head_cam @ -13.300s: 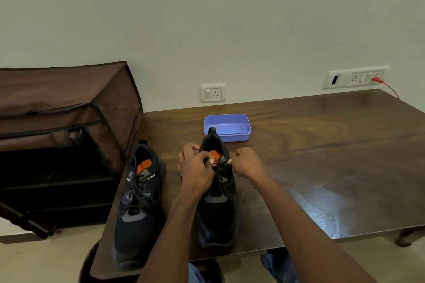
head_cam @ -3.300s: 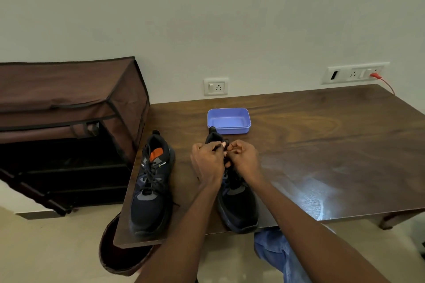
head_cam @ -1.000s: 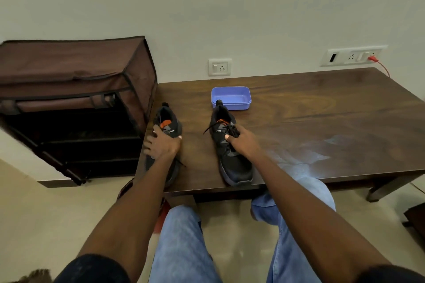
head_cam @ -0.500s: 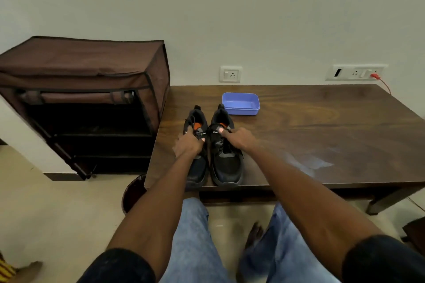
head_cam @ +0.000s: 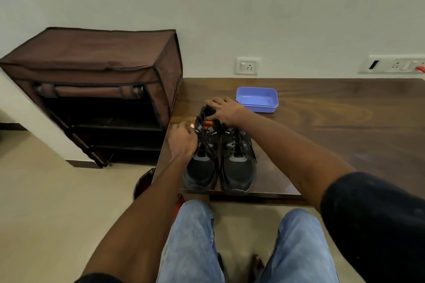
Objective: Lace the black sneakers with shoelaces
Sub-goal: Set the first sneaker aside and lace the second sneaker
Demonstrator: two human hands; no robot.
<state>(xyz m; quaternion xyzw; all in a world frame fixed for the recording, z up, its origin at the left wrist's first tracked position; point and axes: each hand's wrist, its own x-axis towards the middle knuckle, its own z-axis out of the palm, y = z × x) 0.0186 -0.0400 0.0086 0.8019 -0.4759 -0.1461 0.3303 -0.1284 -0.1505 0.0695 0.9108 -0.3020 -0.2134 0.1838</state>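
Both sneakers laced, pair being squared up

My two black sneakers sit side by side, touching, at the centre of the frame, toes at the near edge of the wooden table (head_cam: 345, 126). The left sneaker (head_cam: 202, 163) and the right sneaker (head_cam: 238, 167) both show dark shoelaces (head_cam: 208, 142) crossing up over the tongues, so I judge the lacing itself to be done or very nearly so. What may be left is tidying the ends and setting the pair straight.

My left hand (head_cam: 182, 140) rests against the outer side of the left sneaker, fingers loosely curled toward the laces; I cannot tell whether it pinches a lace end or only touches the shoe. My right hand (head_cam: 224, 110) lies over the heel openings just above the orange tab (head_cam: 208, 123), fingers spread and laid over the collars; whether they curl round an edge I cannot make out.

The right hand covers the top eyelets and any knots, so I cannot confirm that either shoe is tied. Dark laces against dark uppers are hard to trace. A blue plastic tray (head_cam: 274, 104) stands just beyond my right hand, toward the upper middle. A brown fabric shoe rack (head_cam: 92, 60) fills the upper left, its shelves too dark to read
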